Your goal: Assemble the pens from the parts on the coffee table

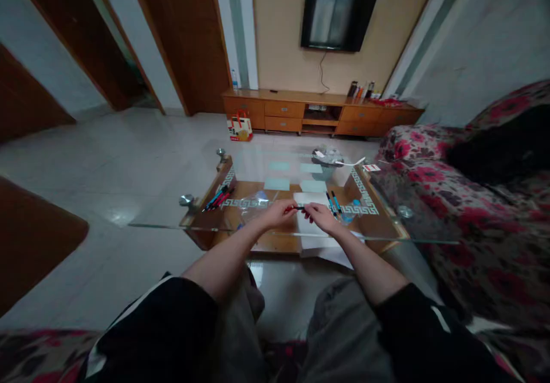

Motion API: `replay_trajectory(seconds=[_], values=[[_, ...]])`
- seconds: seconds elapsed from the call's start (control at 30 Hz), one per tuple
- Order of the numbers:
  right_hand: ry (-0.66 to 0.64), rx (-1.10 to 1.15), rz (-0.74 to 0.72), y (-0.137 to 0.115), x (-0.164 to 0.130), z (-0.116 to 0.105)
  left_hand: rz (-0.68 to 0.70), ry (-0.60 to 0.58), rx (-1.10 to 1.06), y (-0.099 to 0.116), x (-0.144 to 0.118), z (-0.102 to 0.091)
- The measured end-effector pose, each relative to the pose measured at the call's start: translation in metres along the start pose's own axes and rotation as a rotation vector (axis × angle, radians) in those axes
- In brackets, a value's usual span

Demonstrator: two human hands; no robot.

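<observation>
Above the glass coffee table [163,226], my left hand [280,213] and my right hand [321,217] are close together. A short dark pen [299,208] with some red on it runs between them. The fingertips of both hands are pinched on it, one hand at each end. White paper [311,197] lies beneath, near my right hand. On the left of the table is a bunch of pens [217,198] in black, blue and red. To the right of the paper are blue pens [336,201].
Clear plastic wrapping [253,204] lies left of my hands. A bin [329,157] with a plastic bag stands at the table's far right. A flowered sofa [455,182] is on the right; a wooden TV cabinet [283,109] stands along the far wall.
</observation>
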State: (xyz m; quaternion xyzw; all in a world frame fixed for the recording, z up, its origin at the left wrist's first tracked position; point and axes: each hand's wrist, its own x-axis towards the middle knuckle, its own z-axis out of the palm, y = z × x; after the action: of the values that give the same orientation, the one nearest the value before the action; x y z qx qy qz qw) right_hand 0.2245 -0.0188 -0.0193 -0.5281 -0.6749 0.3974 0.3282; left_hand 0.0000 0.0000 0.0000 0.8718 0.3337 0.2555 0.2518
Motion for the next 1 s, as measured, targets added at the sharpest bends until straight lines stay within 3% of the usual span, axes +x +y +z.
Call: replay_trajectory(seconds=[0.13,0.33,0.5,0.73,1.0], values=[[0.079,-0.005,-0.006,0.001,0.001,0.000,-0.008,-0.012,-0.007,0.004,0.000,-0.001],[0.045,-0.090,-0.033,-0.001,0.000,-0.001,-0.025,0.003,0.020,0.005,-0.002,0.000],[0.085,-0.043,-0.028,-0.005,-0.003,-0.001,-0.058,0.014,0.024,0.002,-0.001,0.002],[0.117,-0.205,-0.076,-0.007,-0.001,-0.001,-0.044,0.003,0.119,0.007,0.001,-0.001],[0.152,-0.210,-0.111,-0.011,-0.006,-0.003,-0.064,-0.028,0.169,0.007,0.002,0.000]])
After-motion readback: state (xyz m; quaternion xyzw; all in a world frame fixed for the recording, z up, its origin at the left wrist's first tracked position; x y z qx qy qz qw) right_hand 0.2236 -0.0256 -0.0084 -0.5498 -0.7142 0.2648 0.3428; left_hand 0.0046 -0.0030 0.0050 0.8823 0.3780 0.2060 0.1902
